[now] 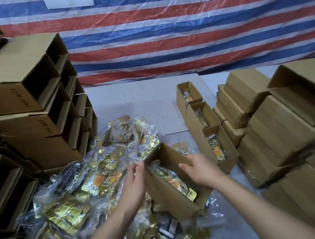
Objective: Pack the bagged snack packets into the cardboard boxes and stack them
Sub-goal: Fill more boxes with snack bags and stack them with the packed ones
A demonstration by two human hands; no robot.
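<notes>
Our left hand lies flat and open against the near box, our right hand grips its far-right wall; the bagged packets inside look light and slippery, so we would hold the stiff cardboard sides.

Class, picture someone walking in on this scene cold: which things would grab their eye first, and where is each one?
First, the glittering heap of gold snack packets in clear bags, spread over the table's near left. Next, the open cardboard box at centre with a bag inside, the left hand at its left wall and the right hand on its right rim. Behind hangs a red, white and blue striped tarp.
</notes>
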